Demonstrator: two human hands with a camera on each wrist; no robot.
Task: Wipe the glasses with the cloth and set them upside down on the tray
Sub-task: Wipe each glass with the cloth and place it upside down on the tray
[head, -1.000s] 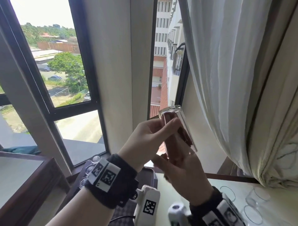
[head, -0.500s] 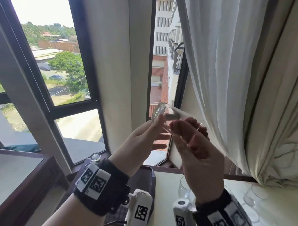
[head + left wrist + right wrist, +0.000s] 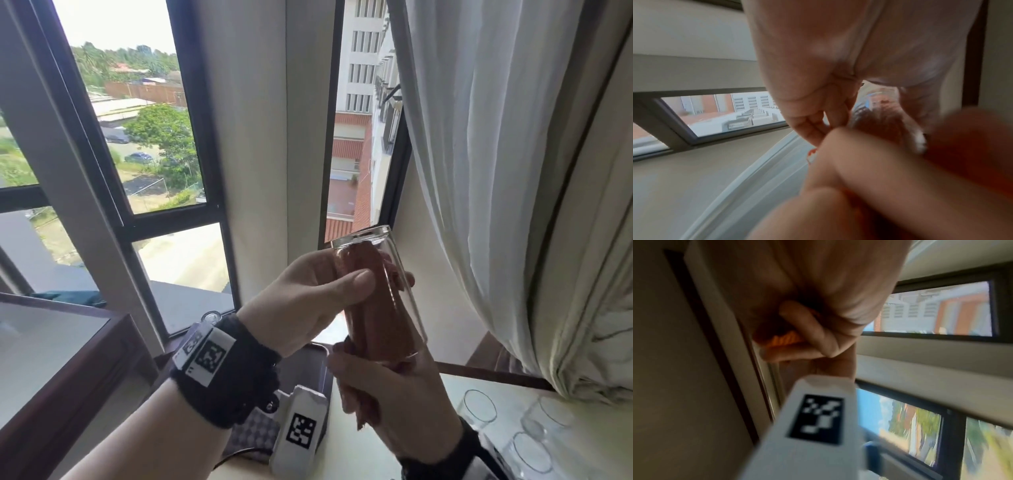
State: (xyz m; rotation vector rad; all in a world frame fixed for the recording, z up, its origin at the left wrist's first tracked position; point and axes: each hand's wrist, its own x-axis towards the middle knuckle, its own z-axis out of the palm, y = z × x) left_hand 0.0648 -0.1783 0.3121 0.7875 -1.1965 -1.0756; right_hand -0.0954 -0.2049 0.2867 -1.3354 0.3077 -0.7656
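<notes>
Glass: I am watching the glass [image 3: 378, 291] being held mouth-down and nearly upright, up in the air in front of the window [image 3: 144, 137], above the counter's [image 3: 394, 442] back edge.
Change: half a second ago it was lying tilted toward the left; now it is standing base-up again, so I judge the inside wipe is continuing by twisting.
Left hand: my left hand [image 3: 308, 301] is wrapping its fingers and thumb around the glass wall.
Right hand: my right hand [image 3: 394, 404] is pinching the reddish cloth [image 3: 373, 308] and pushing it up inside the glass.
Tray: the dark tray [image 3: 308, 370] is waiting below, near the counter's left edge.
Remaining: more glasses [image 3: 479, 407] are standing toward the counter's right edge.
</notes>
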